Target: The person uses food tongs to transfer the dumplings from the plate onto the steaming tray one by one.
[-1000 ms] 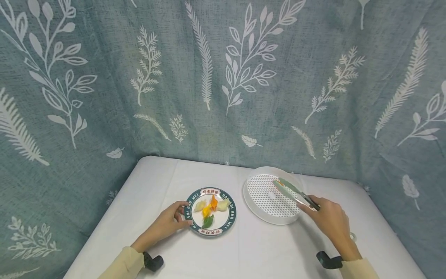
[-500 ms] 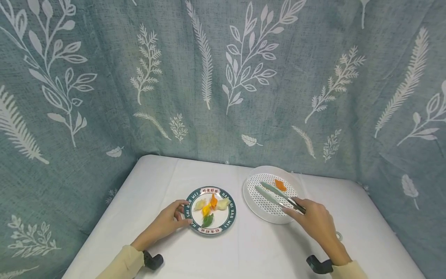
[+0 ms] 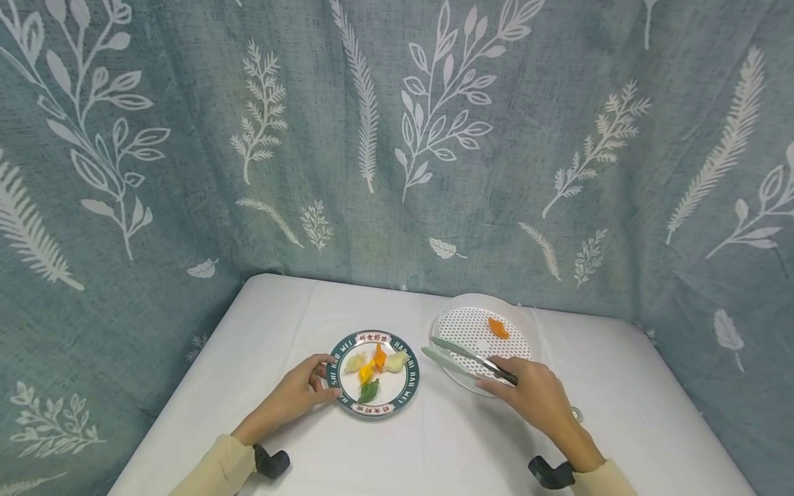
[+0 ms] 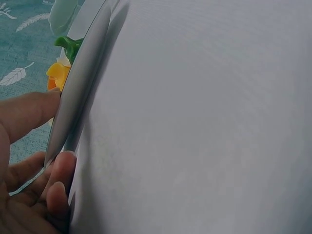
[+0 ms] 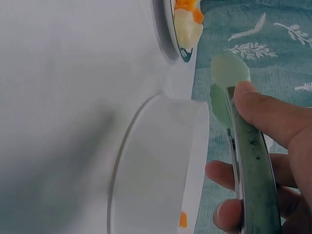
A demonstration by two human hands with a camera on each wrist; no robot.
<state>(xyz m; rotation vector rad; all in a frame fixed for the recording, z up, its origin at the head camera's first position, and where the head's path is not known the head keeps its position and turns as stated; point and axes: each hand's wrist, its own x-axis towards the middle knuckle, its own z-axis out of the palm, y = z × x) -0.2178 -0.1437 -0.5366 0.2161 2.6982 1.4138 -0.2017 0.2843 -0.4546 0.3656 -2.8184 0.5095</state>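
Note:
My left hand holds the left rim of a round plate with a green lettered border. Thumb and fingers lie on either side of that rim in the left wrist view. On the plate sit several small dumpling-like pieces: a green one, a yellow one, an orange one and pale ones. My right hand grips tongs with pale green tips, which are apart with nothing visible between them. Below the tongs, a white perforated steamer basket contains an orange piece.
A white cloth covers the table. Behind it hangs a blue-green leaf-patterned curtain. A small pale ring shows beside my right wrist.
My right hand has moved left with the tongs, from over the orange piece toward the plate, leaving that piece in the basket. The left hand and plate have stayed still.

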